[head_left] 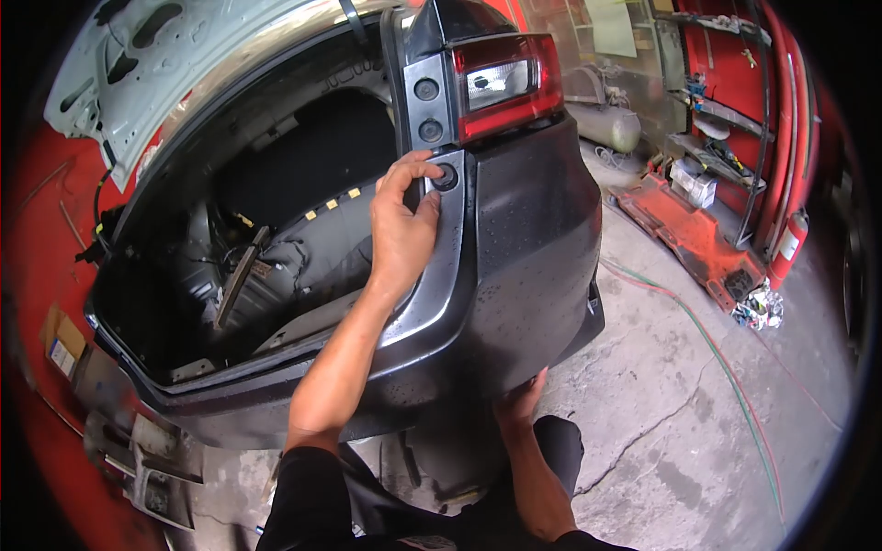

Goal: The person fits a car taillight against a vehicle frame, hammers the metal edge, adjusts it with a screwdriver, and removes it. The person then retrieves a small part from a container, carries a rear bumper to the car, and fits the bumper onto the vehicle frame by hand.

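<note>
The dark grey rear bumper [533, 220] of a car fills the middle of the view, with water drops on its surface. My left hand [404, 216] is at its upper corner, thumb and index finger closed around a round black plug [445, 176] set in the panel. Directly above are a red and clear tail light [508, 84] and a metal strip with two round black plugs [426, 89]. My right hand [522, 400] reaches under the bumper's lower edge; its fingers are hidden behind it.
The open trunk [303, 165] lies left of my left arm, its raised lid [110, 55] beyond. On the right are a red creeper-like board [684, 230], a shelf rack [726, 110], a fire extinguisher [788, 246] and hoses [707, 335] across the concrete floor. Metal parts [152, 459] stand at lower left.
</note>
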Motion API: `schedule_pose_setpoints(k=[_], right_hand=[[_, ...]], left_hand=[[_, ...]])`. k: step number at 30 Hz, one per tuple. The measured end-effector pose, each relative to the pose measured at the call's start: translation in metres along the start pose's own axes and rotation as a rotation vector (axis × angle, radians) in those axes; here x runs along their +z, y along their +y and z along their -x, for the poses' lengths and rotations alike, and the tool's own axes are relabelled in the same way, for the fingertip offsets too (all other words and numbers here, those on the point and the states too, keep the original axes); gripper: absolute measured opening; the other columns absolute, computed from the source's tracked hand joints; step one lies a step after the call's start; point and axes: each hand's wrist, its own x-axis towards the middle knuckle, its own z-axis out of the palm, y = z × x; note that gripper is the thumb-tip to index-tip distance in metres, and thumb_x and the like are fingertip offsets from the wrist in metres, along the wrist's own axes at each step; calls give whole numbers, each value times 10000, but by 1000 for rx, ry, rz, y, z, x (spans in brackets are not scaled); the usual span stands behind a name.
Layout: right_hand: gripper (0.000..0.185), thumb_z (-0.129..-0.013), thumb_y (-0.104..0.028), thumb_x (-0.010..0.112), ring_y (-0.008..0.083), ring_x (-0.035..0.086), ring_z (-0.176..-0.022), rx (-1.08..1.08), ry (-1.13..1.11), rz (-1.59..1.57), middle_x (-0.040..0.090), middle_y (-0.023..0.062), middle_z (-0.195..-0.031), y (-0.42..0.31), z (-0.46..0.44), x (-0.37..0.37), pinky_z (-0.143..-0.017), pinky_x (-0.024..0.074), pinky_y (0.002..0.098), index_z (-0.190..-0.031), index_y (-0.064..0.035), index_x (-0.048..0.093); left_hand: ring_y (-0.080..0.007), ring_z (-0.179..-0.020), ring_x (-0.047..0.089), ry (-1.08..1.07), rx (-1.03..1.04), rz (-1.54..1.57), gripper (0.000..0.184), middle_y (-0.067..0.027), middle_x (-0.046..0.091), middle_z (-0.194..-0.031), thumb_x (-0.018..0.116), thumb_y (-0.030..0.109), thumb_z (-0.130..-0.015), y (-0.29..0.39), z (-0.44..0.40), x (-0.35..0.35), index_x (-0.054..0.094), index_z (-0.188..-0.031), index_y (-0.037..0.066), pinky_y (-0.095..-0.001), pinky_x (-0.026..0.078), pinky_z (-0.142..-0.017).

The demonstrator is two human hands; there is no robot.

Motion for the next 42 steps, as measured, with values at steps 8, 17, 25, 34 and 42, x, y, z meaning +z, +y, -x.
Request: schedule_pose_setpoints(k=[8, 17, 25, 34, 42], right_hand=[[393, -1079, -305, 434, 227, 525, -1212, -220, -71, 515, 526, 117, -1320, 15, -7, -31, -1037, 449, 366, -1353, -24, 452], [526, -1084, -418, 344, 269, 465, -1298, 137, 5, -171, 498, 107, -1400, 4, 0, -35, -1106, 396, 437, -1457, -55, 416], [451, -1063, -329, 414, 278, 509, -1253, -1, -2, 58, 498, 126, -1386, 4, 1, -25, -1067, 448, 431, -1417, -50, 438], [577, -1073, -480, 373, 300, 450, -1330, 111, -40, -71, 454, 108, -1468, -1, 2, -17, -1145, 360, 454, -1489, -80, 401], [628, -1077, -504, 365, 252, 419, -1368, 113, -143, 137, 428, 87, -1529, 10, -11, -43, -1194, 263, 373, -1498, -39, 384]], left_hand=[[-223, -1300, 547, -56, -4, 136, 240, -113, 608, -1384, 633, -158, -840, -6, 5, -6, 708, -1011, -7, -318, 386, -1090], [-225, -1308, 528, -77, -75, 347, 199, -117, 616, -1390, 642, -139, -840, -7, 5, -9, 736, -956, -7, -322, 404, -1068], [-198, -1256, 564, -68, -101, 468, 196, -140, 632, -1366, 633, -171, -845, -13, 1, -13, 734, -922, -22, -291, 437, -1003], [-161, -1164, 607, -51, -140, 549, 168, -145, 637, -1358, 642, -155, -867, -13, -2, -14, 731, -920, -22, -255, 481, -896], [-245, -1094, 666, 78, 112, -17, 150, -113, 708, -1244, 696, -103, -822, -19, -5, -2, 724, -938, -13, -308, 502, -914]])
